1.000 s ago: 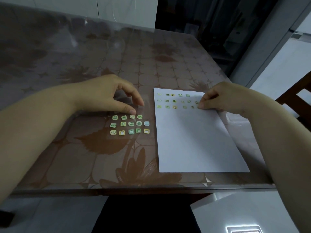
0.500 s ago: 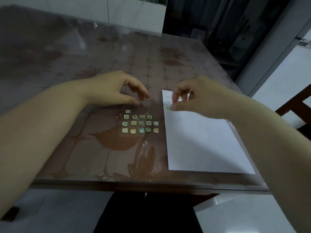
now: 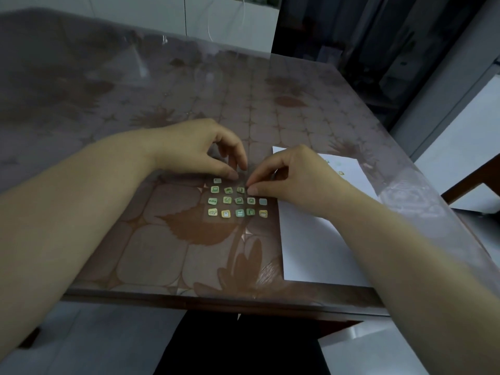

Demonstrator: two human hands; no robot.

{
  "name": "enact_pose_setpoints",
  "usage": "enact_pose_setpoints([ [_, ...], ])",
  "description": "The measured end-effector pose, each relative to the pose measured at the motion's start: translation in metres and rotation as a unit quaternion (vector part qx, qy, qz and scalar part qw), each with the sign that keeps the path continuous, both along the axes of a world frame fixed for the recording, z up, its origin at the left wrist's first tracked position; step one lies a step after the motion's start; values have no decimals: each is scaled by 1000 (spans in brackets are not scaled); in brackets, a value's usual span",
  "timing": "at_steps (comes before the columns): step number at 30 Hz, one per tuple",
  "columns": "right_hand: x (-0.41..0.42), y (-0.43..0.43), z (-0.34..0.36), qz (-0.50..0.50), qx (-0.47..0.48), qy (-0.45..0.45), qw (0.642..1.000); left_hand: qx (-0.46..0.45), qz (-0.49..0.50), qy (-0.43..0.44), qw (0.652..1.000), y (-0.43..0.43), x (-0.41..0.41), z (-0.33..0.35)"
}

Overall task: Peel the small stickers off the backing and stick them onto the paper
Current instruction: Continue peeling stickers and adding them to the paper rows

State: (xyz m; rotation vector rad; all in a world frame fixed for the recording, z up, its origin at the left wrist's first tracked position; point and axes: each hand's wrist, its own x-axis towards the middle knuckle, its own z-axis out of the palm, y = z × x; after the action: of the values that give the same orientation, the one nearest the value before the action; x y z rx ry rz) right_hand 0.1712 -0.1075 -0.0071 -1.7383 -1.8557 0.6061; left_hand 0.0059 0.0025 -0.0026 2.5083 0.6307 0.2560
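Several small square stickers [image 3: 238,201] sit in rows on a clear backing sheet that lies on the table, left of the white paper [image 3: 311,239]. My left hand [image 3: 200,152] presses its thumb and fingertips on the backing's far edge, just above the rows. The thumb and forefinger of my right hand [image 3: 292,180] pinch a small sticker [image 3: 248,188] at the right end of the upper full row. Most of that sticker is hidden by the fingertips. A few stuck stickers [image 3: 341,173] show on the paper's far part behind my right hand.
The table [image 3: 151,253] has a brown floral cloth under a clear cover, and its front edge runs close to my body. A dark wooden chair [image 3: 470,185] stands at the right. White cabinets stand beyond the far edge.
My right hand left the paper and moved left to the backing sheet, where it now pinches a sticker. My left hand stayed on the backing's far edge.
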Motion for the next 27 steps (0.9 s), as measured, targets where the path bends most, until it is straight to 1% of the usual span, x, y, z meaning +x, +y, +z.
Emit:
enact_pose_setpoints([
  [6, -2, 0, -1, 9, -25, -1, 1000, 3, 5, -4, 1000, -1, 0, 0],
  [8, -2, -2, 3, 10, -19, -10, 1000, 4, 6, -4, 1000, -1, 0, 0],
  [10, 9, -6, 12, -26, 11, 15, 999, 1, 7, -7, 1000, -1, 0, 0],
  [13, 42, -14, 28, -137, 61, 107, 983, -6, 6, -10, 1000, 0, 0, 0],
  [15, 55, -18, 28, -169, 36, 97, 980, -12, 5, -6, 1000, 0, 0, 0],
  [17, 54, -17, 22, -147, -30, 67, 986, -9, 4, -3, 1000, 0, 1, 0],
  [19, 47, -15, 18, -116, -69, 56, 989, -6, 7, -6, 1000, 1, 1, 0],
  [25, 35, -13, 12, -71, -79, 49, 993, -1, 5, 0, 1000, 0, -1, 1],
  [27, 31, -13, 11, -71, -81, 55, 993, 1, 7, 6, 1000, 0, -1, 1],
])
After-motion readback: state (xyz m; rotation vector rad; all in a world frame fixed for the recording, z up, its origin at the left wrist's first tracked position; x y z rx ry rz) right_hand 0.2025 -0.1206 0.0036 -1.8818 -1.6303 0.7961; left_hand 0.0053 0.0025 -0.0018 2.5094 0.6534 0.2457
